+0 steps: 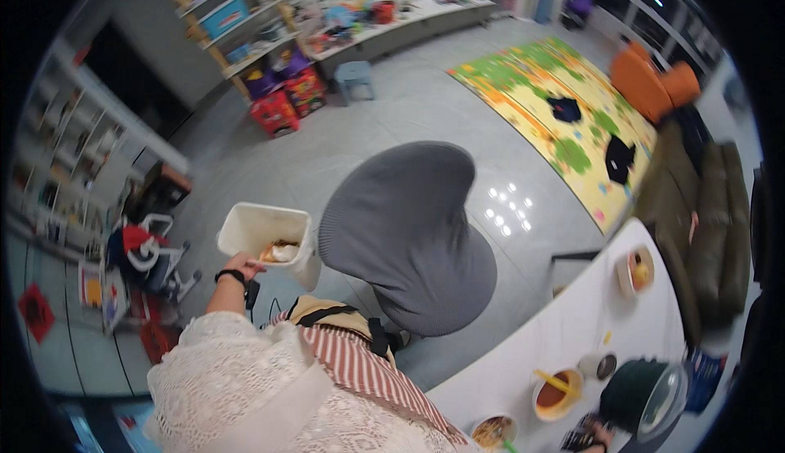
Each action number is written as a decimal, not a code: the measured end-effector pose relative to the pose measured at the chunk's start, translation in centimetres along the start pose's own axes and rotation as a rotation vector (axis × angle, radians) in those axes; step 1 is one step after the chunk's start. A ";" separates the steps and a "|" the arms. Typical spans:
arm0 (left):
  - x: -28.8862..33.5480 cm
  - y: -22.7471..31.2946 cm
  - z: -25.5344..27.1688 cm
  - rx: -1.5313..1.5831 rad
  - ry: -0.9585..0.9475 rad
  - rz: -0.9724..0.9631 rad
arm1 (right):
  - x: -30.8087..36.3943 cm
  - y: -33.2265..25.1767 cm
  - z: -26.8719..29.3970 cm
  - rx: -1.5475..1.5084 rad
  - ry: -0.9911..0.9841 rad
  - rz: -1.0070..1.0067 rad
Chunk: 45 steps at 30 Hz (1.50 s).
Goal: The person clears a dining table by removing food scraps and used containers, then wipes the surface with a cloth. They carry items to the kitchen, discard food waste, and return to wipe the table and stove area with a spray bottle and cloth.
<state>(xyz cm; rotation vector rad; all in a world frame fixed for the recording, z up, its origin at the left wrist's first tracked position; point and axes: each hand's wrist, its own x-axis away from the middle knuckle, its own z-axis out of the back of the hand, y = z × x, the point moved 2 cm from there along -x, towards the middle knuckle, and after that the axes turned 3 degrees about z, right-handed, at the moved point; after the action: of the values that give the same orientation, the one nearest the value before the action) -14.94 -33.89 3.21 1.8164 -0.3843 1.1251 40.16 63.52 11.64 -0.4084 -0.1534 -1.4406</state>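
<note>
My left hand (245, 265), a black band on its wrist, is closed on the near rim of a white waste bin (231, 228). The bin is on the floor at left, with crumpled white and brown waste (282, 251) inside. At the lower right edge, my right hand (601, 435) is partly cut off by the picture's rim. It lies on the white table (507, 347) beside a dark patterned item (579, 437); its fingers are too small and blurred to read. Close by are a bowl with a yellow utensil (556, 396) and a dark green lidded pot (638, 396).
A grey covered chair (409, 232) stands between the bin and the table. Also on the table are a food bowl (495, 431), a small cup (601, 365) and a container (635, 271). A play mat (564, 118), olive sofa (695, 208) and blue stool (354, 79) are farther off.
</note>
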 end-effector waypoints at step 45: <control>-2.5 4.3 12.1 0.227 0.058 -0.020 | 30.9 -43.6 -10.0 -0.393 0.579 0.800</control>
<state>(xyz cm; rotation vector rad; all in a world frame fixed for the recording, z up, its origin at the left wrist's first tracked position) -12.69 -46.68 1.75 1.9731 -0.2104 1.2459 0.17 27.94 20.91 -0.2989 0.7024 -0.7334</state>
